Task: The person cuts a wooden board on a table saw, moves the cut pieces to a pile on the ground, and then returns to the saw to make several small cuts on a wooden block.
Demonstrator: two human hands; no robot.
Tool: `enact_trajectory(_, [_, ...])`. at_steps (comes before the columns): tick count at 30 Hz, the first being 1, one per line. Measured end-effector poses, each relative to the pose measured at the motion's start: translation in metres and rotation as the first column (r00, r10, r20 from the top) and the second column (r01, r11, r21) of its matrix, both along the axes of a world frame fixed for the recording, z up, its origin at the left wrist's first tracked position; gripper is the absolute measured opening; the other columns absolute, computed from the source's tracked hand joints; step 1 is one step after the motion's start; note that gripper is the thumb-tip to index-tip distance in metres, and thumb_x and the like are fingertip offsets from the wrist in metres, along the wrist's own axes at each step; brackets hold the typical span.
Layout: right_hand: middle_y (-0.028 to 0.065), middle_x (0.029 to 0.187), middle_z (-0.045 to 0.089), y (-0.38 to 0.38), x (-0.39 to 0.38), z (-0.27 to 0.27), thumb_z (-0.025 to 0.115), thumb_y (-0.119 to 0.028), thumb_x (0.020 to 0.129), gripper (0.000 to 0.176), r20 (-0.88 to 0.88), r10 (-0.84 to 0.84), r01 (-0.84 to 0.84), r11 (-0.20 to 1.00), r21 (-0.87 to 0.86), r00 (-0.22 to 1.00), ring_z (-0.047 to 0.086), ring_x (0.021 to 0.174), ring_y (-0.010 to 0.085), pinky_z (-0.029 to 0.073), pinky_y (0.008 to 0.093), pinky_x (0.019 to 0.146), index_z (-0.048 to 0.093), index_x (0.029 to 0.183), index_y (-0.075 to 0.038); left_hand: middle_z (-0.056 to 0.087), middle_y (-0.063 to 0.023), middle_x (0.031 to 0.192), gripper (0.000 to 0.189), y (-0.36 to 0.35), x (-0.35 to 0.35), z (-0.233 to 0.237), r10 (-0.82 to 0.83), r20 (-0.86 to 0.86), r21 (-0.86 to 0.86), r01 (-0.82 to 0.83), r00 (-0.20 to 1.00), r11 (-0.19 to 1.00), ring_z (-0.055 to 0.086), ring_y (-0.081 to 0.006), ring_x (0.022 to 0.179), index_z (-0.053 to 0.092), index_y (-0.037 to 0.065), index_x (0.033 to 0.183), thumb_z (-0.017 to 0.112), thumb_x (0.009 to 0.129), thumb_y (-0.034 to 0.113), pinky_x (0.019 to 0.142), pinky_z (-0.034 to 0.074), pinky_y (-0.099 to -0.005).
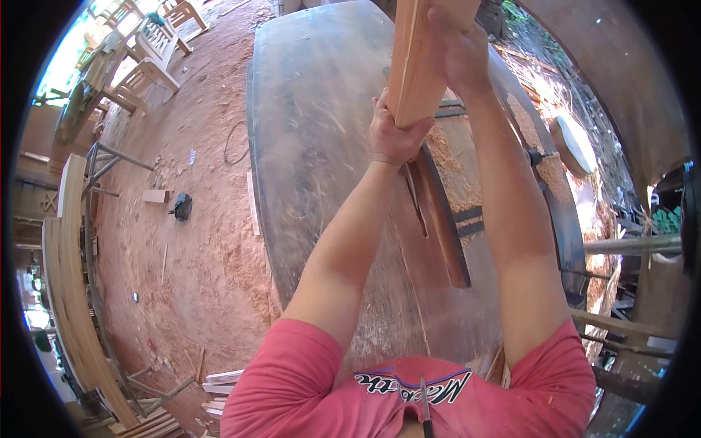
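A thick, pale wooden board [418, 69] is raised over the work table [314, 124], and its far end runs out at the top of the view. My left hand [398, 137] is wrapped round the near end of this board. Farther up, my right hand [461, 58] grips the board's right side, with some of the fingers hidden. Beneath my hands a long dark guide bar [440, 219] lies along the table, next to a slot. Sawdust [454, 164] covers the surface to the right of the bar.
Long planks [69, 292] rest on a metal stand at the left. Wooden chair frames [146, 77] stand at the far left on the dusty ground. A dark bundle [181, 207] and a small wood block [155, 196] lie there too. A metal pipe [631, 245] crosses at right.
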State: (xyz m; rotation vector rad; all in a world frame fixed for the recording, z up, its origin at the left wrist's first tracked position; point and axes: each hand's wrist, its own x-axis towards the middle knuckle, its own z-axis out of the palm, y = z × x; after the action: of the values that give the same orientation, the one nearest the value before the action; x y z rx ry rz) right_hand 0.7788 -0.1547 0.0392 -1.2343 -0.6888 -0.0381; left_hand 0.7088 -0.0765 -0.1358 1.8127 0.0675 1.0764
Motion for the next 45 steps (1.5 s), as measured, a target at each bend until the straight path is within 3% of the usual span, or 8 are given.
enact_trajectory(7, [0.0063,0.097,0.069,0.031,0.06,-0.015,0.071,-0.034,0.092,0.044,0.089,-0.01,0.011,1.0,-0.011,0.996,0.066,0.084,0.0133,0.053,0.0268,0.072,0.065,0.116,0.002,0.066,-0.0161,0.112,0.068,0.027,0.036,0.001,-0.033,-0.012,-0.045,0.033,0.999,0.998,0.066,-0.0343,0.102,0.059,0.002,0.116,0.09,0.065,0.034,0.087,0.053,-0.0414])
enact_trajectory(10, [0.0021,0.092,0.068,0.051,0.088,-0.016,0.075,-0.036,0.088,0.042,0.032,-0.13,0.13,0.991,0.009,0.991,0.062,0.08,0.0089,0.049,0.0261,0.07,0.069,0.106,0.002,0.067,-0.0171,0.117,0.072,0.041,0.059,0.001,-0.149,-0.075,-0.231,0.128,0.986,0.965,0.061,-0.0369,0.115,0.055,0.002,0.125,0.087,0.067,0.033,0.121,0.022,-0.0475])
enact_trajectory(12, [0.0022,0.091,0.068,0.062,0.1,-0.015,0.073,-0.035,0.091,0.041,0.009,-0.148,0.148,0.989,-0.02,0.989,0.062,0.079,0.0091,0.05,0.0256,0.068,0.068,0.107,0.002,0.068,-0.0178,0.103,0.069,0.057,0.082,-0.01,-0.026,-0.033,-0.061,0.024,0.999,0.998,0.068,-0.0345,0.096,0.059,0.0,0.115,0.089,0.067,0.037,0.084,0.054,-0.0422])
enact_trajectory(20, [0.0034,0.088,0.069,0.117,0.087,-0.017,0.076,-0.033,0.088,0.037,-0.024,0.014,-0.013,0.999,0.038,1.0,0.065,0.076,0.0102,0.052,0.0261,0.065,0.069,0.104,0.0,0.07,-0.015,0.106,0.061,0.115,0.074,-0.007,-0.129,-0.245,-0.1,0.107,0.961,0.989,0.069,-0.023,0.097,0.062,0.0,0.115,0.089,0.07,0.03,0.083,0.054,-0.0362])
enact_trajectory(25, [0.004,0.085,0.07,0.137,-0.008,-0.003,0.078,-0.03,0.086,0.033,-0.095,0.007,-0.018,0.992,-0.121,0.995,0.066,0.072,0.0106,0.053,0.0266,0.062,0.07,0.102,-0.002,0.07,-0.0079,0.105,0.051,0.133,-0.02,0.008,-0.272,-0.024,-0.201,0.262,0.962,0.944,0.066,-0.0147,0.095,0.064,0.001,0.117,0.087,0.074,0.015,0.082,0.054,-0.0333])
enact_trajectory(38, [0.0093,0.1,0.07,0.119,-0.347,-0.01,0.08,-0.036,0.083,0.053,-0.166,0.193,-0.217,0.967,-0.136,0.967,0.066,0.088,0.0136,0.053,0.0284,0.073,0.062,0.116,0.001,0.073,-0.0088,0.102,0.051,0.138,-0.42,-0.004,-0.102,-0.355,-0.087,0.076,0.929,0.993,0.071,-0.016,0.092,0.065,0.001,0.115,0.086,0.074,0.024,0.078,0.058,-0.0336])
enact_trajectory(40, [0.0109,0.116,0.066,0.115,-0.372,0.006,0.077,-0.029,0.086,0.059,-0.036,0.514,-0.515,0.855,-0.058,0.857,0.065,0.1,0.0155,0.054,0.0311,0.081,0.052,0.13,0.001,0.074,-0.0079,0.097,0.047,0.132,-0.474,0.008,-0.245,-0.17,-0.383,0.165,0.954,0.909,0.07,-0.014,0.09,0.068,-0.002,0.11,0.087,0.073,0.019,0.078,0.058,-0.0332])
enact_trajectory(45, [0.0152,0.143,0.051,0.165,-0.375,0.083,0.064,-0.026,0.093,0.064,-0.042,0.932,-0.856,0.348,0.382,0.36,0.058,0.122,0.0285,0.05,0.0449,0.102,0.038,0.146,-0.003,0.075,-0.0101,0.099,0.05,0.128,-0.625,0.011,-0.159,-0.542,-0.453,-0.126,0.825,0.883,0.07,-0.0149,0.091,0.071,-0.003,0.106,0.093,0.064,0.012,0.08,0.058,-0.0327])
